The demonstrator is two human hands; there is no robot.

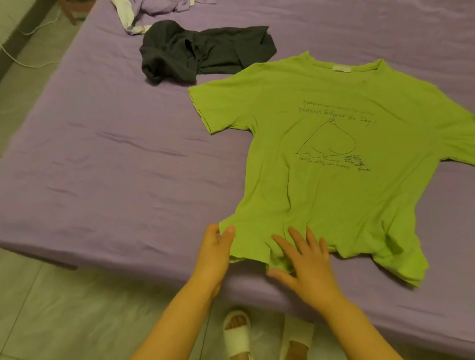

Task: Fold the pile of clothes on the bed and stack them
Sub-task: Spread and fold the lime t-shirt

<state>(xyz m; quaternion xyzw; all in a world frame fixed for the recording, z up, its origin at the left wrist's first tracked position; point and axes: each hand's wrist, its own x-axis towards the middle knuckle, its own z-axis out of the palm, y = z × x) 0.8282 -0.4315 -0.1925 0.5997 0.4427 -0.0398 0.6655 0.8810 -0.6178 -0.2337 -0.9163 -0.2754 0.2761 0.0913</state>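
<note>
Pinching hem corner of lime-green printed cotton T-shirt (336, 170): left hand (215, 252). Right hand (306, 262) spread flat on hem. Purple-sheeted bed (104, 155).

Your arms: bare to the frame's edge, no sleeve showing.
Your left hand (216, 245): no ring, no glove.
Your right hand (307, 266): no ring, no glove.
Your feet: white open-toed slide slippers (236, 340), one broad strap each.
</note>
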